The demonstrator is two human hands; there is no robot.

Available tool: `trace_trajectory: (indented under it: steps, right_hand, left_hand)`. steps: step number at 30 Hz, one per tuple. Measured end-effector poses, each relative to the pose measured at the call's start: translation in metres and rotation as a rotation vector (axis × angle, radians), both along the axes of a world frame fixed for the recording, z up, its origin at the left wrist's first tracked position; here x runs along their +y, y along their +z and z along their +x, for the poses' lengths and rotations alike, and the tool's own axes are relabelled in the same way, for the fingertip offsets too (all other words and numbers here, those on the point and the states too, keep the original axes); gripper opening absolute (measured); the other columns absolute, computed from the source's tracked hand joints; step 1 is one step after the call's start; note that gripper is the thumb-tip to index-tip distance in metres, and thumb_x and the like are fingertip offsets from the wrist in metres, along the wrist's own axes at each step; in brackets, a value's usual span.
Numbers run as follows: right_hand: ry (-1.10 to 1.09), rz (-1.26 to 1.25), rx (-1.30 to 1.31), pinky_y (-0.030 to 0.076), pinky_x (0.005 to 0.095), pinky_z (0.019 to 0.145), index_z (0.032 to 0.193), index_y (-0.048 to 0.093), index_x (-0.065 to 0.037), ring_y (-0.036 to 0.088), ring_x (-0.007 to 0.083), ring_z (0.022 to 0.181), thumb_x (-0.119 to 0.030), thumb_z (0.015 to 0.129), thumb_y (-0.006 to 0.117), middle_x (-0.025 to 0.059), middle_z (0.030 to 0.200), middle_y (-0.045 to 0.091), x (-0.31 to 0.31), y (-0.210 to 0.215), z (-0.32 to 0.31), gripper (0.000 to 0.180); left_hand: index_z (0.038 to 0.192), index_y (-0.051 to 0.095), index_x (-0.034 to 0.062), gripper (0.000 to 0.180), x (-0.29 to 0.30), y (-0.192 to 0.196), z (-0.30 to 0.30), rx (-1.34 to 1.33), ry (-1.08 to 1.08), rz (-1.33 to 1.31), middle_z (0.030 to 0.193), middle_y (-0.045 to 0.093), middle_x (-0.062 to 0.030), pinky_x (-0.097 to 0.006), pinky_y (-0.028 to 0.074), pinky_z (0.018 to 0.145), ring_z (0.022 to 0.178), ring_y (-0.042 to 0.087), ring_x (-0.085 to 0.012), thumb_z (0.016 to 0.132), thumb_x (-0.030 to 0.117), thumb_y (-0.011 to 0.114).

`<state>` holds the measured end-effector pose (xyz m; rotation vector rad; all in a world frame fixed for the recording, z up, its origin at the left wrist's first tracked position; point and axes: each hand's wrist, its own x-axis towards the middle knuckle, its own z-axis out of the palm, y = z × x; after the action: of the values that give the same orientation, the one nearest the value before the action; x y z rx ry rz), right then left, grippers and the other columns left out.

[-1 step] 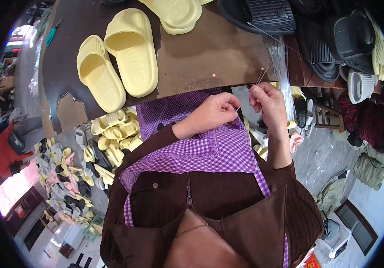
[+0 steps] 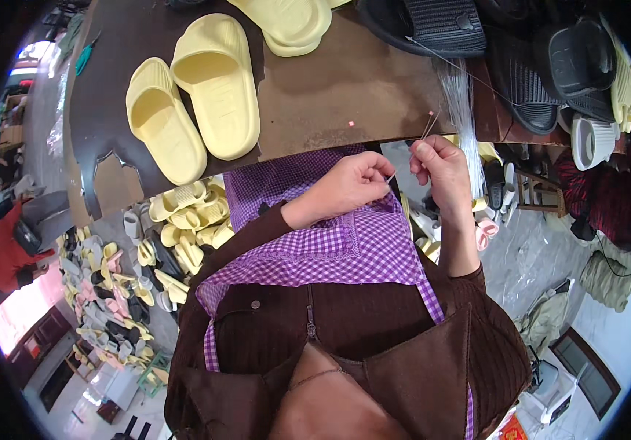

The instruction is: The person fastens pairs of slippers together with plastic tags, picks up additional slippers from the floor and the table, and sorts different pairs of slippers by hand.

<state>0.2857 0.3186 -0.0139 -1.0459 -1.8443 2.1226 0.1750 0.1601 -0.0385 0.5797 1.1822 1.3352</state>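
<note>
Our hands meet just below the surface [image 2: 330, 95] edge: the right hand [image 2: 444, 167] pinches a thin needle-like pin [image 2: 428, 126], the left hand [image 2: 348, 187] pinches what may be its thread end, too fine to confirm. We judge threading unfinished; the pale yellow slides [image 2: 191, 95] lie apart, untouched, beside clear strands [image 2: 462, 95].

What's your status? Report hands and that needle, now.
Left hand and right hand close together at table edge, fingers pinching a thin needle. Yellow slippers lie apart on the table.
</note>
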Motion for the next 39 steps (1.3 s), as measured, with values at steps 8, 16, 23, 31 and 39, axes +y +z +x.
trace_trajectory:
  steps: [8,16,23,31,39]
  right_hand:
    - [-0.012,0.017,-0.056,0.033,0.0186,0.045,0.079,0.059,-0.004,0.044,0.0057,0.048,-0.023,0.088,0.057,0.0009,0.062,0.055,0.002,0.004,0.002,0.021]
    - [-0.015,0.024,-0.064,0.033,0.0182,0.044,0.080,0.059,-0.004,0.044,0.0055,0.048,-0.022,0.088,0.056,0.0006,0.061,0.055,0.008,0.002,0.006,0.020]
    - [-0.023,0.106,-0.062,0.035,0.0189,0.044,0.081,0.059,-0.003,0.046,0.0057,0.048,-0.019,0.087,0.057,0.0009,0.061,0.055,0.023,0.002,0.014,0.018]
    - [-0.058,0.467,-0.249,0.037,0.0213,0.044,0.077,0.060,0.000,0.048,0.0055,0.049,-0.018,0.086,0.058,0.0021,0.059,0.056,0.034,0.018,0.016,0.021]
    - [0.126,1.138,-0.508,0.044,0.0357,0.054,0.076,0.061,0.003,0.060,0.0258,0.057,-0.021,0.082,0.060,0.0167,0.065,0.060,0.042,0.018,0.026,0.025]
  left_hand:
    - [0.108,0.049,-0.0041,0.027,-0.010,0.013,-0.011,-0.055,0.030,-0.012,0.081,0.056,-0.0008,-0.017,0.043,0.060,0.067,0.050,-0.0033,0.083,0.001,0.056]
    - [0.109,0.049,-0.0038,0.027,-0.017,0.031,-0.021,-0.187,0.062,-0.030,0.079,0.056,-0.0012,-0.017,0.038,0.053,0.061,0.047,-0.0034,0.082,0.000,0.054]
    - [0.103,0.052,-0.0030,0.025,-0.026,0.029,-0.032,-0.244,0.147,0.034,0.072,0.053,-0.0007,-0.016,0.035,0.050,0.057,0.046,-0.0042,0.078,-0.004,0.054]
    - [0.091,0.053,-0.0034,0.021,-0.064,0.030,-0.046,-0.247,0.268,0.094,0.068,0.051,-0.0029,-0.019,0.033,0.044,0.052,0.044,-0.0071,0.071,-0.008,0.050]
    - [0.085,0.052,-0.0042,0.018,-0.121,0.039,-0.066,-0.212,0.480,0.201,0.070,0.050,-0.0055,-0.020,0.034,0.047,0.052,0.044,-0.0096,0.068,-0.009,0.047]
